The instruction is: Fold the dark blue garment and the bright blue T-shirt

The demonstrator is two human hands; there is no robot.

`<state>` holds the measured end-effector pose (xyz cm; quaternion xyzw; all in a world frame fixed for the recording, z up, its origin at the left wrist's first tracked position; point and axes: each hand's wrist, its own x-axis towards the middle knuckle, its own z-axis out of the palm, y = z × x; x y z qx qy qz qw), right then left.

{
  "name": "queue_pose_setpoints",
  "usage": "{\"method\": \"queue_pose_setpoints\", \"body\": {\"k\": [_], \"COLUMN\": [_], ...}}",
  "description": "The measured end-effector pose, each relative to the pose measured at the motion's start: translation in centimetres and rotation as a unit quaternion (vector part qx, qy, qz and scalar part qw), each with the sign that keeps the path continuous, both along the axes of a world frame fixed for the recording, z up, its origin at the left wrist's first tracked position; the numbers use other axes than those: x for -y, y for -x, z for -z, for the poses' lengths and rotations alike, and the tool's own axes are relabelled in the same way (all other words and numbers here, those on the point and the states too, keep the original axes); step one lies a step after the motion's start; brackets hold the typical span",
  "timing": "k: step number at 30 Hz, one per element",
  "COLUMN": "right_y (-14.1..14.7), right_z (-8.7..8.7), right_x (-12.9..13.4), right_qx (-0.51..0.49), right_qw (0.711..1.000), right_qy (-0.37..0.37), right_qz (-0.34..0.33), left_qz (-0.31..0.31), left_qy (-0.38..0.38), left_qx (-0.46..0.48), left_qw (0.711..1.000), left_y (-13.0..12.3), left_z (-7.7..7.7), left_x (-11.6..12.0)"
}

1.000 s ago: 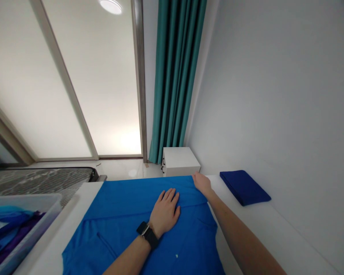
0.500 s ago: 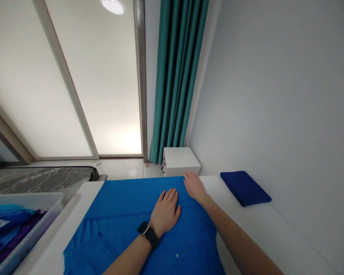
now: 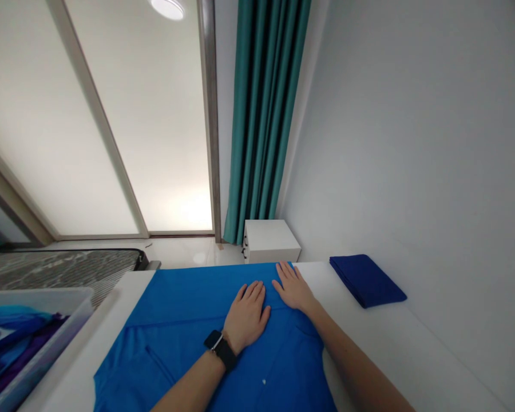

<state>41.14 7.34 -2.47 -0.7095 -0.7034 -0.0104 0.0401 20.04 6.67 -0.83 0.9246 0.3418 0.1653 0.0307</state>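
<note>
A bright blue garment lies spread over the white table, its far edge close to the table's far edge. Flat on the cloth near the middle rests my left hand, fingers stretched out, with a black watch on the wrist. My right hand lies on the garment's far right corner, fingers spread and palm down. A small white spot shows on the cloth below the hands. The near part of the garment runs out of the picture.
To the right, a folded dark blue cloth lies by the wall. A translucent bin with several garments stands at the left, near a grey mattress. Beyond the table are a white cabinet and a green curtain.
My right hand has shifted slightly, and its fingers have gone from close together at the corner to spread flat on the cloth. My left hand has stayed in place.
</note>
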Motion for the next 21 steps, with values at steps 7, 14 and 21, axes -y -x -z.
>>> {"method": "queue_pose_setpoints", "body": {"k": [7, 14, 21], "right_y": [0.3, 0.2, -0.1], "right_z": [0.2, 0.2, 0.7], "right_x": [0.1, 0.0, -0.2], "right_qx": [0.005, -0.001, 0.008], "right_qw": [1.0, 1.0, 1.0], "right_qy": [0.0, 0.014, 0.011], "right_qz": [0.007, 0.012, 0.011], "left_qz": [-0.009, -0.081, -0.179], "left_qy": [-0.01, 0.018, 0.052], "left_qx": [-0.013, -0.091, -0.125], "left_qw": [1.0, 0.992, 0.975], "left_y": [-0.7, 5.6, 16.4], "left_z": [-1.1, -1.5, -0.3], "left_x": [-1.8, -7.0, -10.2]}}
